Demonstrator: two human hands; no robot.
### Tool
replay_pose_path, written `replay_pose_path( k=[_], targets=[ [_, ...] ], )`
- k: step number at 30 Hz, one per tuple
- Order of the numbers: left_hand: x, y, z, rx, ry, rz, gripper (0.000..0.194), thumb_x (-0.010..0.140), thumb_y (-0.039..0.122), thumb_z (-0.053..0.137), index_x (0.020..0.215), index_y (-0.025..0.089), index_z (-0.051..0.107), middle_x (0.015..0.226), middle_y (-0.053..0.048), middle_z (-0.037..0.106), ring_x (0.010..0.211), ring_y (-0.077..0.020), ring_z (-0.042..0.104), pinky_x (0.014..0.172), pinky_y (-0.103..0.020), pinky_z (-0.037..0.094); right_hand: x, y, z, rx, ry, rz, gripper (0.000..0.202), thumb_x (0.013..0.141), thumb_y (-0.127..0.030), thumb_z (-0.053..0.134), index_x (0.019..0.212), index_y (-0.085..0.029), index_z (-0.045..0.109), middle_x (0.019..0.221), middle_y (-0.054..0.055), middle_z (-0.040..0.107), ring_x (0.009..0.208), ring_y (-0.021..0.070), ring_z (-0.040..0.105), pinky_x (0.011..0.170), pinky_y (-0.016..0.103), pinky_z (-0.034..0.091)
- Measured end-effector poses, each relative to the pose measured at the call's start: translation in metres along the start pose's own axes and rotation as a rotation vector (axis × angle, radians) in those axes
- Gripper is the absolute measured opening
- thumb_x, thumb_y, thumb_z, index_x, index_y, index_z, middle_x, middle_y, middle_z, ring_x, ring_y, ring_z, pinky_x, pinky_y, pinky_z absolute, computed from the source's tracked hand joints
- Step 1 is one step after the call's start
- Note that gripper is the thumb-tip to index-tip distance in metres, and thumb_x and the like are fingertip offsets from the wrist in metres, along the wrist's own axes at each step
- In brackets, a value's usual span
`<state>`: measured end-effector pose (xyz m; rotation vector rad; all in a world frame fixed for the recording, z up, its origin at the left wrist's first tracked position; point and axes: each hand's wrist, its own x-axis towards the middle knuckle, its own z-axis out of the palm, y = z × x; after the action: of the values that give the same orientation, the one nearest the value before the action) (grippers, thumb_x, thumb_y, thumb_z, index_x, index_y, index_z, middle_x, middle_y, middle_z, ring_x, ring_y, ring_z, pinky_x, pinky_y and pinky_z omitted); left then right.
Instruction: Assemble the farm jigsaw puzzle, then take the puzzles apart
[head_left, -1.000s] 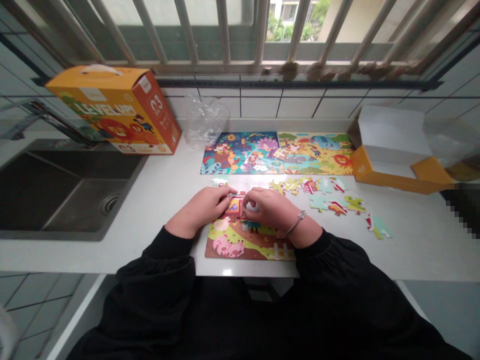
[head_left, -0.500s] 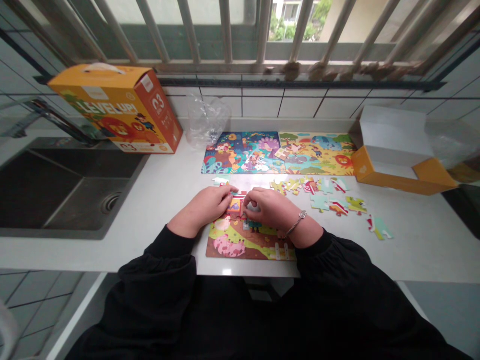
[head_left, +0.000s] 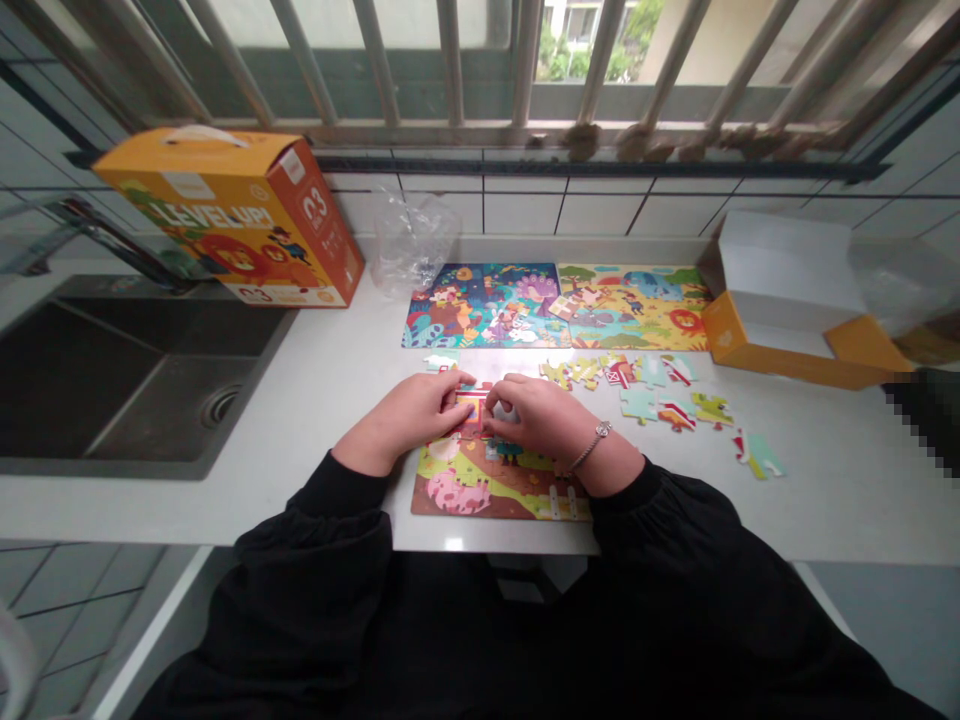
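A partly assembled farm jigsaw puzzle (head_left: 517, 490) lies flat near the counter's front edge, with a pink pig at its lower left. On its upper side is a red puzzle piece (head_left: 469, 402) with a yellow window. My left hand (head_left: 416, 415) rests at the puzzle's upper left, fingers stretched out and thumb lying on that piece. My right hand (head_left: 541, 418), wearing a bracelet, is curled over the puzzle, thumb and index finger pinching at the red piece's right edge. The hand hides the puzzle's upper right part.
Several loose puzzle pieces (head_left: 639, 403) lie to the right, and another loose piece (head_left: 441, 360) behind my left hand. Two assembled puzzles (head_left: 480, 305) lie at the back. An orange box (head_left: 232, 225), plastic bag (head_left: 415, 245), open box (head_left: 795, 350) and sink (head_left: 187, 465) surround them.
My left thumb has slid right, further onto the red piece. My right hand stays almost in place at the piece's edge. The other things have not moved.
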<state>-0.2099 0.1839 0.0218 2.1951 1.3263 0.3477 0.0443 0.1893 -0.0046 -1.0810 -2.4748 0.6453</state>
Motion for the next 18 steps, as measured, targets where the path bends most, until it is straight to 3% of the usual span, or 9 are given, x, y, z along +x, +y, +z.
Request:
replay_pose_path(
  k=[6, 18],
  targets=[
    [0.0009, -0.0026, 0.0012, 0.015, 0.002, 0.005, 0.043, 0.097, 0.029, 0.07, 0.138, 0.019, 0.076, 0.08, 0.0, 0.07, 0.072, -0.0196, 0.062, 0.069, -0.031, 0.041, -0.0011, 0.0006, -0.0018, 0.003, -0.06, -0.012, 0.031, 0.091, -0.038, 0.096, 0.109, -0.022, 0.077, 0.105, 0.003, 0.07, 0.088, 0.0175, 0.062, 0.076, 0.028, 0.038],
    [0.0002, -0.0001, 0.0009, -0.002, 0.007, -0.008, 0.042, 0.098, 0.03, 0.072, 0.137, 0.019, 0.077, 0.078, 0.0, 0.068, 0.071, -0.0191, 0.061, 0.068, -0.03, 0.039, -0.0003, 0.0022, -0.0005, 0.009, -0.085, -0.003, 0.027, 0.093, -0.036, 0.096, 0.111, -0.024, 0.08, 0.108, 0.004, 0.074, 0.09, 0.0183, 0.065, 0.076, 0.028, 0.038]
  ],
)
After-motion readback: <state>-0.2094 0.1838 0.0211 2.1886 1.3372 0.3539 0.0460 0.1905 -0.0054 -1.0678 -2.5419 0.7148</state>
